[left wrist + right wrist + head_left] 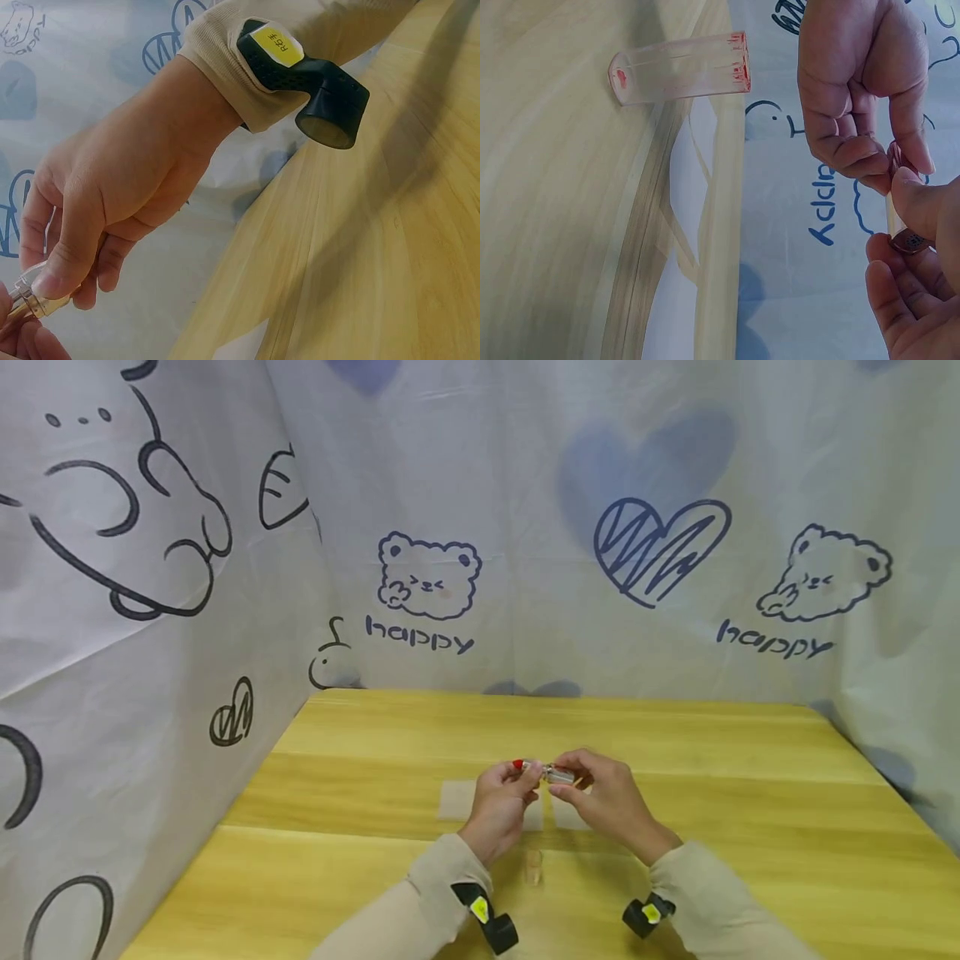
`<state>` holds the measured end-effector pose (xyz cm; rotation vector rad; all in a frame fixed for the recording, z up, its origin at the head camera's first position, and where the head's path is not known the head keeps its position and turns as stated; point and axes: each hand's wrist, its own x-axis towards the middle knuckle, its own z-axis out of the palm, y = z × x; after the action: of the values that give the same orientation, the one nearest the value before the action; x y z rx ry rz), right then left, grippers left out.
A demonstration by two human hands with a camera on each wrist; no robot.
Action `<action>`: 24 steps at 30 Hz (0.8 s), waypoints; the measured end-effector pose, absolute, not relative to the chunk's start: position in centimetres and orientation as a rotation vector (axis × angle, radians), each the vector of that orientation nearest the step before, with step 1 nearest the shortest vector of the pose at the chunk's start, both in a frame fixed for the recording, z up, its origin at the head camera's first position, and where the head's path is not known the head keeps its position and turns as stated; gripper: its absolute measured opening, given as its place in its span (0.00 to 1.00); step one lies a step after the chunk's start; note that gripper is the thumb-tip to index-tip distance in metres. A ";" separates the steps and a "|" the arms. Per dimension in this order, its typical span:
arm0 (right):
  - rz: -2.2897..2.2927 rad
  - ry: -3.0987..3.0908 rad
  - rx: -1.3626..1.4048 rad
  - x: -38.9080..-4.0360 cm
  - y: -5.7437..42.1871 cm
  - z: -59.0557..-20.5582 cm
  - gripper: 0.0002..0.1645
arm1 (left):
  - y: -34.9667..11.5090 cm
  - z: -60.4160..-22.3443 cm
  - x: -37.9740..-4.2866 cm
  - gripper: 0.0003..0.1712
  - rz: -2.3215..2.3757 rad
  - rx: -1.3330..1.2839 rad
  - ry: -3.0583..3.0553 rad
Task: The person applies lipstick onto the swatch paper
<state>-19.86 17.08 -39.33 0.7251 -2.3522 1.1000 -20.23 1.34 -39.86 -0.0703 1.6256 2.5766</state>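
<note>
A lipstick with a red tip [518,764] is held level between the two hands in the head view. My left hand [498,802] pinches it just behind the tip with thumb and fingers. The fingers of my right hand [611,793] grip its clear and silver base [559,775]; the fingers hide where the parts meet. A thin brownish stick-like piece [101,246] shows under the right hand in the left wrist view; its kind is unclear. Upright on the table, nearer the body, stands a clear cap [679,69] with red smears inside.
Pale paper squares [456,800] lie on the wooden table [337,793] beneath the hands. Printed white sheeting [517,610] hangs behind the table and along its sides. Each wrist wears a black camera strap [487,918].
</note>
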 end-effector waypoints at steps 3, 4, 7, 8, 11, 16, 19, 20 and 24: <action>1.099 -2.356 0.745 -19.7 17.0 -39.5 0.15 | 1.1 -40.2 -20.0 0.06 2.566 -0.060 1.623; 1.092 -2.354 0.752 -19.7 17.1 -39.5 0.15 | 1.1 -40.2 -20.0 0.06 2.563 -0.055 1.624; 1.080 -2.336 0.770 -19.9 17.2 -39.6 0.14 | 1.1 -40.3 -20.1 0.07 2.562 -0.033 1.617; 1.078 -2.333 0.772 -19.9 17.2 -39.6 0.14 | 1.1 -40.3 -20.1 0.07 2.559 -0.030 1.618; 1.075 -2.339 0.776 -20.0 17.2 -39.6 0.14 | 1.1 -40.3 -20.2 0.07 2.551 -0.041 1.619; 1.051 -2.339 0.787 -20.1 17.3 -39.6 0.14 | 1.1 -40.3 -20.3 0.06 2.547 -0.042 1.629; 1.032 -2.333 0.791 -20.1 17.3 -39.6 0.15 | 1.1 -40.2 -20.4 0.05 2.550 -0.033 1.636; 1.028 -2.333 0.793 -20.2 17.3 -39.7 0.15 | 1.1 -40.2 -20.4 0.05 2.548 -0.031 1.642; 1.029 -2.369 0.795 -20.1 17.2 -39.8 0.13 | 1.0 -40.2 -20.4 0.06 2.548 -0.038 1.657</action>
<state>-20.09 17.16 -39.76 0.7953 -2.3690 1.0290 -20.37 1.00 -40.22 -0.0376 1.6571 2.5482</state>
